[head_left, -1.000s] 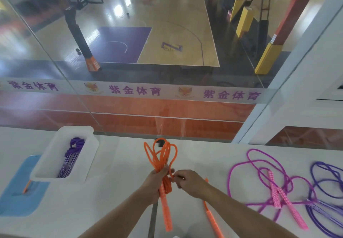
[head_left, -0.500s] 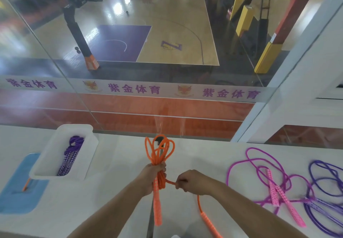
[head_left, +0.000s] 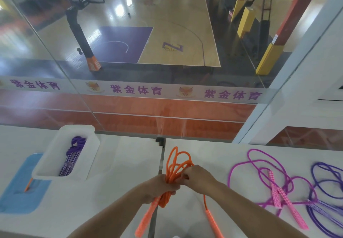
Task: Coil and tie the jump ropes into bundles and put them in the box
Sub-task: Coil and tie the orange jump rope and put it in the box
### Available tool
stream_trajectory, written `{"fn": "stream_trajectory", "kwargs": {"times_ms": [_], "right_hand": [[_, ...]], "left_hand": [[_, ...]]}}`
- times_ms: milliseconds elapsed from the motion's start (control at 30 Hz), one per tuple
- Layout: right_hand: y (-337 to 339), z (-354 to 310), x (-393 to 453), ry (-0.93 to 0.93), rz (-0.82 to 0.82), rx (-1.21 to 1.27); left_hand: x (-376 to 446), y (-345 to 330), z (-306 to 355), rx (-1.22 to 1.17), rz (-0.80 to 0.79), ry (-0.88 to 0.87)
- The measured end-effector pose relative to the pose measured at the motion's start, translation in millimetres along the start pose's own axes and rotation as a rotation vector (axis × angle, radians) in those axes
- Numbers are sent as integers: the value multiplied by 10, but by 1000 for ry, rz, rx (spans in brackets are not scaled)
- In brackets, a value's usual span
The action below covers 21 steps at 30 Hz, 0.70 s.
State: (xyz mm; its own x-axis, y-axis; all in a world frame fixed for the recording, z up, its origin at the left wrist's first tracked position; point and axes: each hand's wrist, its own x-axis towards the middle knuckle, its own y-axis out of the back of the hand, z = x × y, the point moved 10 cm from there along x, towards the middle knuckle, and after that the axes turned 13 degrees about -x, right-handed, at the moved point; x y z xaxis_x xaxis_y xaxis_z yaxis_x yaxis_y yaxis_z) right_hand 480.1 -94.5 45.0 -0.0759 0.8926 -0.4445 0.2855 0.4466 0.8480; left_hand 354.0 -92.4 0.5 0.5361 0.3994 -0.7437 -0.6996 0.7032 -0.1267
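4 jump ropes: 1 orange (head_left: 178,165), 1 pink (head_left: 259,165), 2 purple (head_left: 75,150) (head_left: 323,178); 1 box (head_left: 55,161); 2 hands (head_left: 160,186) (head_left: 197,177).

A single wide-angle view from the person's head looks forward and steeply down, close over the white tabletop (head_left: 118,163) at the bottom of the frame, and on through a glass wall (head_left: 167,71) to a basketball court (head_left: 176,24) far below.
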Motion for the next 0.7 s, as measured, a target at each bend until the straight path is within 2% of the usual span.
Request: {"fn": "stream_trajectory", "kwargs": {"times_ms": [133, 200, 267, 367, 467, 567, 633, 700], "right_hand": [[22, 86, -28, 58, -52, -12], [76, 126, -86, 85, -68, -31], [189, 64, -141, 159, -50, -53], [463, -148, -180, 296, 34, -89], [687, -307, -167, 348, 85, -58], [816, -251, -107, 308, 55, -12], [836, -8, -37, 233, 7, 101], [804, 107, -53, 231, -66, 338]], "left_hand": [[-1, 257, 46, 181, 171, 0], [-23, 490, 100, 343, 322, 9], [-93, 615, 149, 564, 404, 32], [-140, 435, 265, 1152, 320, -47], [-233, -59, 291, 1394, 60, -214], [-505, -491, 506, 1375, -88, -427], [-742, -572, 743, 1211, -56, -517], [-921, -475, 974, 914, 26, -519]]}}
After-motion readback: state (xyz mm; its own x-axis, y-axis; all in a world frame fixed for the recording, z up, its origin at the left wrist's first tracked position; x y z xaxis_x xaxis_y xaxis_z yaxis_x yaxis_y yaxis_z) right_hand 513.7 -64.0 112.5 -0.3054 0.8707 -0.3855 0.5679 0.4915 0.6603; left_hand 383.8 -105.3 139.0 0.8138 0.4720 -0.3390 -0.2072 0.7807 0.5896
